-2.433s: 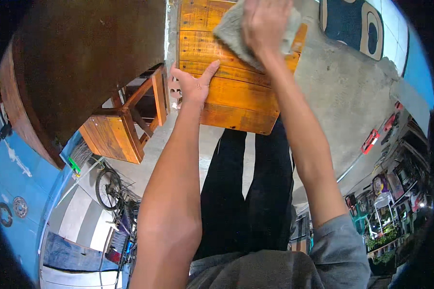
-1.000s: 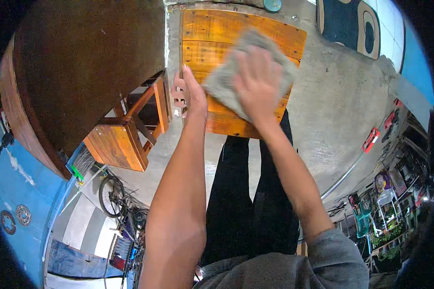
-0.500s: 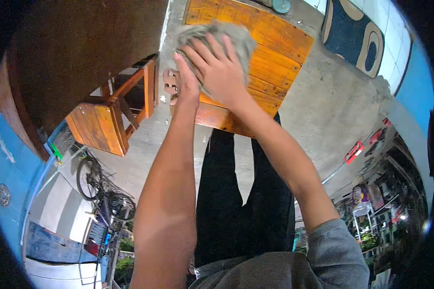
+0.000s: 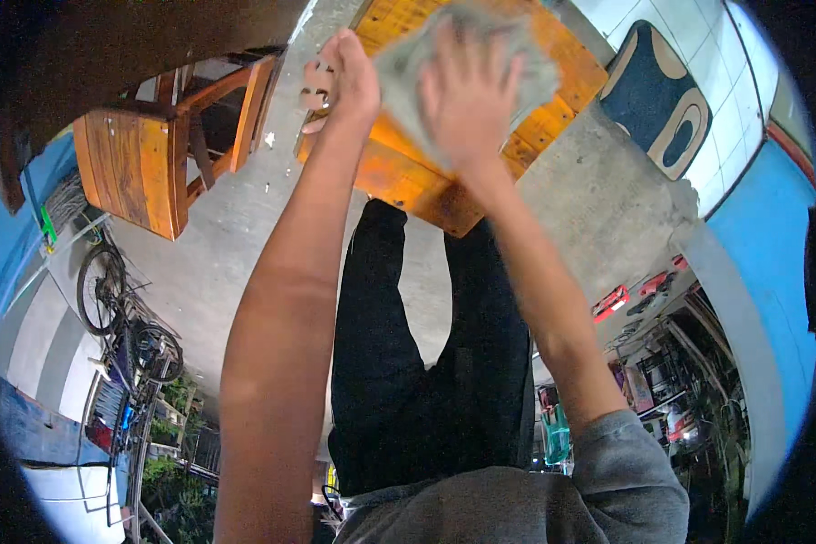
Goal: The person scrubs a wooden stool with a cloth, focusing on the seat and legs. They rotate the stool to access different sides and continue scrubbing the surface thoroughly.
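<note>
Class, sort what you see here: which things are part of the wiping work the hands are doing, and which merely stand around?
In use:
- grey cloth, pressed flat under the right hand
- orange wooden table, being wiped
- left hand, at the table's edge

Standing around:
- wooden stool
- bicycle
- blue floor mat

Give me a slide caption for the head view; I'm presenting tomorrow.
Right hand presses a grey cloth on an orange wooden table; left hand rests at its edge.

I see open concrete floor (image 4: pixel 218 245) left of the desk (image 4: pixel 426 186); beyond it a wooden chair (image 4: pixel 154 154) blocks passage.
</note>
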